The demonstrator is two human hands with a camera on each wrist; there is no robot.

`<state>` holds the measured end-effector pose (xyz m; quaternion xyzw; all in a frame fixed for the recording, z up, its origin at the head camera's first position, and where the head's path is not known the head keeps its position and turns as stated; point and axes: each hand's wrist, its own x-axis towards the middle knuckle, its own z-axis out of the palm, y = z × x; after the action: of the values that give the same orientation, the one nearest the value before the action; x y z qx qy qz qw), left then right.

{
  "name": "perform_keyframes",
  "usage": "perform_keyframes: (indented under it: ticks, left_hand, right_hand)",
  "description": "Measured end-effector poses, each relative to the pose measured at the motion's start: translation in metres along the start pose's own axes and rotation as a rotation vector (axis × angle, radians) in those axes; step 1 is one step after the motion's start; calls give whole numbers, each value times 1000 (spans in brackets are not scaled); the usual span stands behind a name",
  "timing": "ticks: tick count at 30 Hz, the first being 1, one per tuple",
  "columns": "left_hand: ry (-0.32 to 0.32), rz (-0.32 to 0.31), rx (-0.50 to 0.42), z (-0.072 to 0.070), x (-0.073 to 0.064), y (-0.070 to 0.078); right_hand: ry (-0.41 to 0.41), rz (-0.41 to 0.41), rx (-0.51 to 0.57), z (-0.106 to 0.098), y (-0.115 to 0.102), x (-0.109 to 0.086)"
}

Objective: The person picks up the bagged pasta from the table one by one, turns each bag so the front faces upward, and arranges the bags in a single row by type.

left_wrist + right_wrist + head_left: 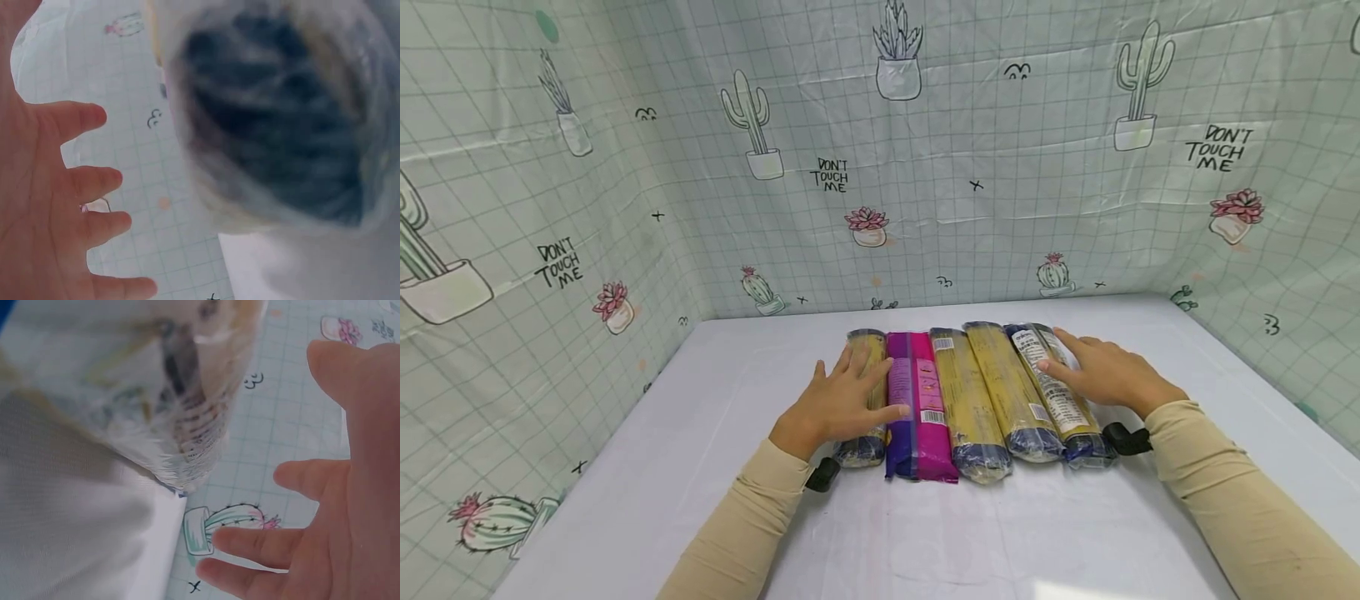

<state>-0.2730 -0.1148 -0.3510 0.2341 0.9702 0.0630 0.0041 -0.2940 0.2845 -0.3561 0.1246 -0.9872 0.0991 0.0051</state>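
Observation:
Several long packs lie side by side on the white table, most showing yellow sticks like spaghetti through clear wrap with dark blue ends. My left hand [842,400], fingers spread, is over the leftmost yellow pack [867,452], its thumb reaching across the magenta pack [934,454]. Two yellow packs, one at the middle [967,392] and one beside it [1009,387], slant slightly. At the right end my right hand [1108,371] has its fingers extended beside the pack with a white label [1054,392], thumb over it. A blurred wrapped end [275,119] fills much of the left wrist view; another [156,406] shows in the right wrist view.
The white table [745,375] extends around the row of packs. Behind it and at both sides hangs a grid-patterned cloth [805,233] printed with cacti. A small black device sits at the left wrist [823,475], another at the right wrist [1126,439].

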Motion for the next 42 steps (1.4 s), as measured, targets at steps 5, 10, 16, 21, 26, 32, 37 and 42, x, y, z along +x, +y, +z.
perform_keyframes:
  ticks: [5, 10, 16, 21, 26, 32, 37, 42]
  left_hand:
    - [-12, 32, 28, 3, 1, 4]
    - [-8, 65, 50, 6, 2, 11]
    - [-16, 107, 54, 7, 5, 23]
    - [-26, 156, 80, 12, 8, 36]
    - [-13, 208, 100, 13, 10, 49]
    - [23, 248, 130, 12, 12, 64]
    - [70, 295, 185, 14, 16, 78]
    - [75, 347, 223, 18, 20, 94]
  right_hand:
    - [-50, -19, 49, 1, 1, 1]
    - [-89, -51, 109, 2, 3, 1]
    - [-111, -81, 206, 1, 6, 2]
    - [-121, -79, 286, 3, 8, 5]
    - [-147, -66, 331, 5, 10, 6]
    - [-230, -26, 400, 4, 10, 4]
    - [-250, -6, 440, 5, 8, 3]
    - [-250, 7, 450, 6, 6, 4]
